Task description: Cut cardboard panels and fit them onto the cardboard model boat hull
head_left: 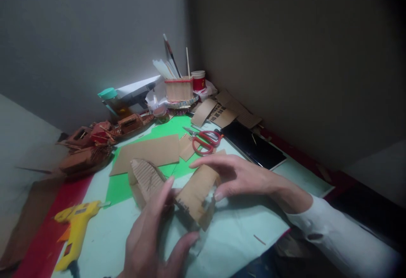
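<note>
A small folded cardboard piece (197, 191) with ragged edges is between my hands, above the pale sheet. My right hand (242, 176) holds its right side, thumb below and fingers along the top. At its lower left, my left hand (155, 231) has its thumb and fingers spread around the piece; whether it touches is unclear. Behind my left fingers lies a cardboard boat shape (147, 179) with a pointed, ribbed top. Beyond it, a flat cardboard rectangle (147, 153) rests on green paper (119, 189).
A yellow glue gun (78, 229) lies at left. Red-handled scissors (206, 140) and a black tablet-like object (252, 145) lie beyond my right hand. Brown model boats (87, 159), a brush holder (179, 89), a teal-lidded jar (109, 96) and cardboard scraps (225, 115) stand behind.
</note>
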Demonstrator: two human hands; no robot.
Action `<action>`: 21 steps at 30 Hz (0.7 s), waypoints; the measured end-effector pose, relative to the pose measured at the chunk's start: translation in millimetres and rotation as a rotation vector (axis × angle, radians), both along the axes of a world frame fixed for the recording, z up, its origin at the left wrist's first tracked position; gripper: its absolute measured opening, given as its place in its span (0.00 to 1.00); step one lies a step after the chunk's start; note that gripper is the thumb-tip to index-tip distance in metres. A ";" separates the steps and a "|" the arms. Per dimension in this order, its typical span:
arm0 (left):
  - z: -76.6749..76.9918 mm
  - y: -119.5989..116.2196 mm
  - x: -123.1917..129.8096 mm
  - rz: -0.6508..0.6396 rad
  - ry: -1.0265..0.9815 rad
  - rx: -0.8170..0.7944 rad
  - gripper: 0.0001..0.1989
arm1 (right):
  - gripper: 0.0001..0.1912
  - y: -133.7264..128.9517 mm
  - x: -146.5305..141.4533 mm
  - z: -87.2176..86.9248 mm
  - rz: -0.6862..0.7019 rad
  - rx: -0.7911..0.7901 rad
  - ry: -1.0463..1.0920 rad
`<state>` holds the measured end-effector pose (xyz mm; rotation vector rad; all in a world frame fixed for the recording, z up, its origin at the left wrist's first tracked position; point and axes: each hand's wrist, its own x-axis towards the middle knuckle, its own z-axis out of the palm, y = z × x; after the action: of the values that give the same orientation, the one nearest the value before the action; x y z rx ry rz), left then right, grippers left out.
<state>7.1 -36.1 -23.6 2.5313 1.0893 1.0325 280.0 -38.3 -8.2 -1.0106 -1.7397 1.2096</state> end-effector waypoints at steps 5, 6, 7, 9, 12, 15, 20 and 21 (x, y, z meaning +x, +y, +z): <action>0.6 10.9 -11.9 -0.135 -0.022 -0.003 0.33 | 0.35 1.4 -0.1 -0.8 0.013 -0.023 0.011; 0.7 12.0 -12.8 -0.135 -0.052 0.001 0.32 | 0.36 1.3 -0.5 -0.7 0.019 -0.029 0.009; 1.3 12.5 -13.3 -0.133 -0.073 0.025 0.31 | 0.36 0.9 -0.8 -0.5 0.023 -0.034 0.007; 4.5 13.4 -13.7 -0.153 -0.077 0.137 0.32 | 0.36 -0.4 -1.0 0.4 0.029 -0.040 0.001; 13.2 17.4 -15.7 -0.234 0.026 0.354 0.38 | 0.34 -2.9 -0.9 2.2 0.027 -0.045 -0.007; 20.7 25.3 -21.6 -0.308 0.124 0.480 0.41 | 0.34 -4.5 -2.7 3.4 0.032 -0.070 -0.007; 22.7 34.2 -31.0 -0.371 0.221 0.544 0.25 | 0.35 -4.0 -11.1 1.1 0.080 -0.135 0.038; 22.5 34.3 -31.3 -0.359 0.210 0.558 0.23 | 0.35 -3.6 -12.8 0.4 0.085 -0.124 0.044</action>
<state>-24.2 -1.9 -1.2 3.1703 0.3760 1.0990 267.2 -41.9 -7.8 -0.9823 -1.7053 1.3986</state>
